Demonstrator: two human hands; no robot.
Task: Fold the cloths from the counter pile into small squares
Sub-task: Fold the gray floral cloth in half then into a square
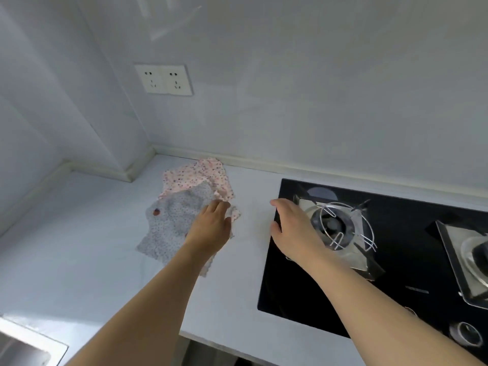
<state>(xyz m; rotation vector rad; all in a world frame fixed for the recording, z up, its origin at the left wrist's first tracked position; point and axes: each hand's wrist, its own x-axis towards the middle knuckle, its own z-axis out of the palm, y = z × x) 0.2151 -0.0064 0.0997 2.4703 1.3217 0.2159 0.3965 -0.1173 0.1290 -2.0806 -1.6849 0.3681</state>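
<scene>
A small pile of cloths [190,204] lies on the white surface [79,247], close to the back wall and to the left of the hob. On top sits a grey cloth with a fine dotted print [171,223] and a small red-brown spot near its left edge; it lies spread and a little rumpled. Under and behind it lies a pink floral cloth [203,175], reaching toward the wall, and a strip of pale printed fabric shows below the left forearm.

The left hand [211,225] rests on the right part of the grey cloth, palm down. Its fingers [220,207] bend at the cloth's right edge, where pale fabric bunches just beyond them; I cannot tell whether they pinch it or only press on it. The right hand [293,223] hovers well apart from the pile, over the left edge of the black glass gas hob [290,286], with fingers straight and spread, holding nothing.

The hob has a burner with a wire pan support [340,225] just beyond the right hand, and a second burner [472,257] at the right edge of the view. A double wall socket [163,80] sits on the wall above the pile. The corner of a steel sink [26,344] shows at the lower left.
</scene>
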